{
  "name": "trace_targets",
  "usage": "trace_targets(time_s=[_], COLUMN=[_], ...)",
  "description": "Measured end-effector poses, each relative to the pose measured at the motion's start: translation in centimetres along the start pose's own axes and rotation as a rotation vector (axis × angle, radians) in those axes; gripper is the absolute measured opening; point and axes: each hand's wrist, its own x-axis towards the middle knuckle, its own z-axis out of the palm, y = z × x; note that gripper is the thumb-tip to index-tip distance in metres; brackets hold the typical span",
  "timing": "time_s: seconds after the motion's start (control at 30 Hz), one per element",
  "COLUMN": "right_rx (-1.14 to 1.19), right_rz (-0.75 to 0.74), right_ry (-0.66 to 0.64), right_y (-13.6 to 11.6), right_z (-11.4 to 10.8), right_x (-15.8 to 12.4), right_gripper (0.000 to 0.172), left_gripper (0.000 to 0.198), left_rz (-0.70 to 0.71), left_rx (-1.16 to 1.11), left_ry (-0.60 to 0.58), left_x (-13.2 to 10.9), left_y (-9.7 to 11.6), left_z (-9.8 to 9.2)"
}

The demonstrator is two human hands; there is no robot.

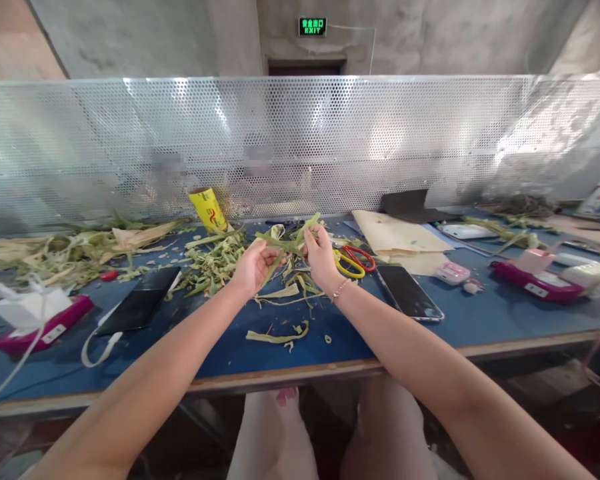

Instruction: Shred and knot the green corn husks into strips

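My left hand (255, 268) and my right hand (321, 259) are raised a little above the middle of the table, a short gap apart. A green leaf strip (289, 246) stretches between them, pinched in the fingers of both. One end of it sticks up past my right fingertips. Just left of my left hand lies a heap of short, knotted-looking green leaf pieces (213, 263). Scissors with red and yellow handles (350, 261) rest beside my right wrist, their blades hidden. A pale dried strip (275, 335) is nearer the table's front edge.
A yellow printed tube (209, 209) stands before the perforated metal screen (300, 147). Dry leaves (130, 240) are piled at the left. Phones (140, 300) lie on both sides, with magenta power strips (535, 283) and cables farther out. Brown paper (400, 233) is at the right.
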Motion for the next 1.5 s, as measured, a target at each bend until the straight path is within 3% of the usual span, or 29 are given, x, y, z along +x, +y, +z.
trace_targets(time_s=[0.2, 0.37, 0.5, 0.7, 0.8, 0.9, 0.97, 1.1, 1.3, 1.5], right_rx=[0.078, 0.023, -0.08, -0.237, -0.523, -0.806, -0.883, -0.879, -0.861, -0.944], right_rz=[0.189, 0.076, 0.021, 0.125, -0.034, -0.32, -0.409, -0.437, -0.445, -0.463], right_ry=[0.054, -0.008, -0.027, -0.088, -0.145, -0.355, -0.483, -0.561, -0.577, -0.577], right_y=[-0.6, -0.3, 0.2, 0.3, 0.0, -0.5, -0.7, -0.3, 0.2, -0.8], right_z=[0.4, 0.5, 0.5, 0.0, -0.6, -0.9, -0.9, -0.5, -0.3, -0.3], right_x=[-0.2, -0.5, -0.5, 0.2, 0.5, 0.3, 0.0, -0.5, -0.6, -1.0], right_gripper=[0.01, 0.012, 0.012, 0.016, 0.016, 0.01, 0.005, 0.006, 0.011, 0.012], left_gripper=[0.017, 0.024, 0.025, 0.028, 0.029, 0.028, 0.026, 0.024, 0.022, 0.01], left_rz=[0.019, 0.047, 0.076, 0.011, -0.006, 0.009, 0.02, 0.017, 0.012, -0.078], left_rx=[0.074, 0.157, 0.182, 0.178, 0.168, 0.148, 0.133, 0.116, 0.105, 0.06], left_ry=[-0.147, -0.233, -0.246, -0.195, -0.152, -0.131, -0.13, -0.187, -0.232, -0.178], left_x=[0.7, 0.7, 0.5, 0.7, 0.9, 1.0, 1.0, 0.9, 0.9, 1.0], left_y=[-0.4, -1.8, -1.9, -1.6, -1.6, -1.5, -1.4, -1.2, -1.3, -0.9], left_z=[-0.7, -0.4, -0.5, -0.9, -0.9, -1.0, -1.1, -1.2, -1.3, -1.2])
